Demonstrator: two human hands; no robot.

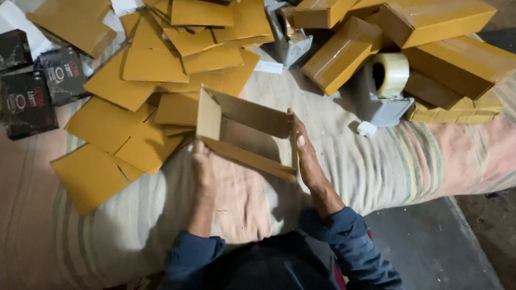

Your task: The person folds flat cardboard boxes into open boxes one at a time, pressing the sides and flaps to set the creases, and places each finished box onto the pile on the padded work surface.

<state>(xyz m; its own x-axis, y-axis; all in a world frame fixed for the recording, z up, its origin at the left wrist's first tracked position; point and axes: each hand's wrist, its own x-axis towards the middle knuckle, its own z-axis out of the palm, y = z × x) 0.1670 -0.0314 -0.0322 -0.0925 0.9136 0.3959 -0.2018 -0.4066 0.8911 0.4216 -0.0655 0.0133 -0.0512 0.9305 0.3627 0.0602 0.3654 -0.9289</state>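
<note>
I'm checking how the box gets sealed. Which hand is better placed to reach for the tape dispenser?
The right hand, probably. It rests flat against the right end of the open cardboard box, and the tape dispenser sits up on that same side. The left hand grips the box's near left corner, farther away.

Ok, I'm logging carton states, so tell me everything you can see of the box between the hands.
The open box is plain brown cardboard, folded up into a rectangular sleeve with no visible tape. Its open side faces the camera, showing a paler inside. It sits tilted above the striped cloth, beside the flat yellow-brown blanks. The left hand holds its near left corner; the right hand lies flat against its right end.
</note>
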